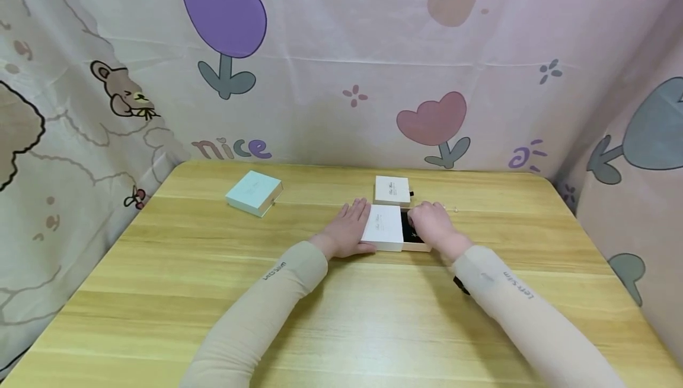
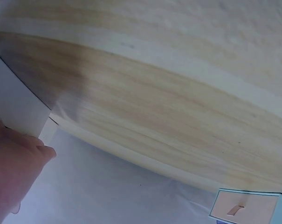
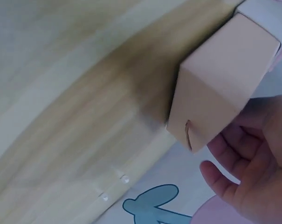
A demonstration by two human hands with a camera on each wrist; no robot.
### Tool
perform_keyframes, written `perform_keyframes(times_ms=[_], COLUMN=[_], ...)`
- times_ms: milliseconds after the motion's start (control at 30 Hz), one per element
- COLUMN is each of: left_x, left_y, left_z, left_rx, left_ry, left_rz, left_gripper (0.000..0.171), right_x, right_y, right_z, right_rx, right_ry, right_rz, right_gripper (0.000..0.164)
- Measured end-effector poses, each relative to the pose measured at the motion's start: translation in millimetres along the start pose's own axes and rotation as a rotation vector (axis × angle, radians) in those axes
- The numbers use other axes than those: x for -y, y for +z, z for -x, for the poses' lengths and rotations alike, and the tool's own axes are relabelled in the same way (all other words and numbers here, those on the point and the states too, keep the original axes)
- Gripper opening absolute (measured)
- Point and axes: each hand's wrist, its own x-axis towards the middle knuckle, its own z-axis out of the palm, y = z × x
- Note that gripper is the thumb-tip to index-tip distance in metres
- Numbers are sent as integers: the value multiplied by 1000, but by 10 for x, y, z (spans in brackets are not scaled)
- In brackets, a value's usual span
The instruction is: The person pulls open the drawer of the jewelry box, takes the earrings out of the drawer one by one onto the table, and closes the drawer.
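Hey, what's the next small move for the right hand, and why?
Probably lift the right hand clear of the drawer before sliding it: that hand is curled at the black lining, where it could get caught against the white cover. The left hand rests against that cover, seemingly steadying it.

a cloth backdrop (image 1: 320,32) with printed tulips hangs behind the wooden table (image 1: 160,293), pale-blue box (image 1: 252,191) far left.
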Motion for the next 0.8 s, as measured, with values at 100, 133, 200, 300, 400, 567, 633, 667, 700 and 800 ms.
perform_keyframes(times_ms=[100,133,200,300,400,567,633,667,700,800], left_x=[-7,-8,-5,3,12,20,16,15,12,2], left_y=[-5,-3,0,0,-1,-3,-7,-7,-7,-7], left_z=[6,6,2,-6,-13,-13,-13,-13,-14,-14], left_rx=[3,2,1,1,-2,3,8,9,12,12], left_ry=[-4,-4,-2,1,0,-3,-3,-3,-4,-4], left_rz=[-6,-7,-9,-8,-5,-2,-1,-2,-3,-3], left_gripper=[98,98,98,98,98,98,98,98,98,98], right_x=[-47,-72,-140,-296,-490,-757,-825,-850,-873,-930], right_y=[-60,-91,-174,-286,-355,-330,-292,-268,-248,-180], right_z=[-4,-5,-3,8,40,103,122,131,136,151], right_rx=[17,19,18,-4,-2,27,30,32,33,40], right_ry=[-1,6,33,93,167,231,230,231,229,232], right_rz=[-96,-136,-228,-314,-356,-365,-358,-354,-349,-333], right_gripper=[16,13,12,14,17,16,15,15,15,14])
